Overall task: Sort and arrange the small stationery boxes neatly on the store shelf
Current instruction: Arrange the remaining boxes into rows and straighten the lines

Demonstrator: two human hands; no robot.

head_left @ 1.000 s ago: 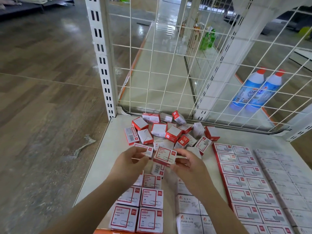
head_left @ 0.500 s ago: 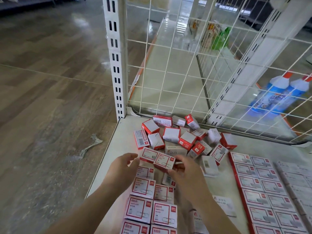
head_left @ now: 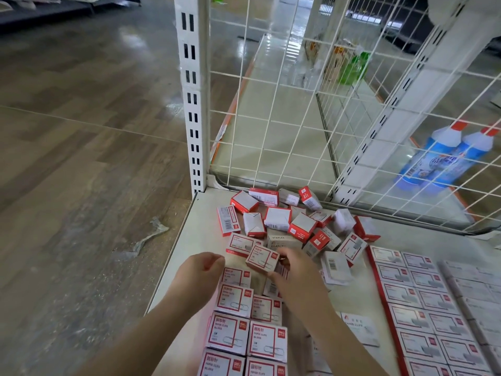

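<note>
a white wire mesh panel (head_left: 284,109) stands at the far edge, fixed to a white slotted upright post (head_left: 192,99) at its left. through the mesh, far right, two blue bottles with red caps (head_left: 444,156) lean side by side, blurred. farther back behind the mesh sits something green (head_left: 352,67), too blurred to tell. to the left, wood-look flooring (head_left: 81,158) spreads out, with a crumpled grey scrap (head_left: 147,238) lying on it near the post's foot.
</note>
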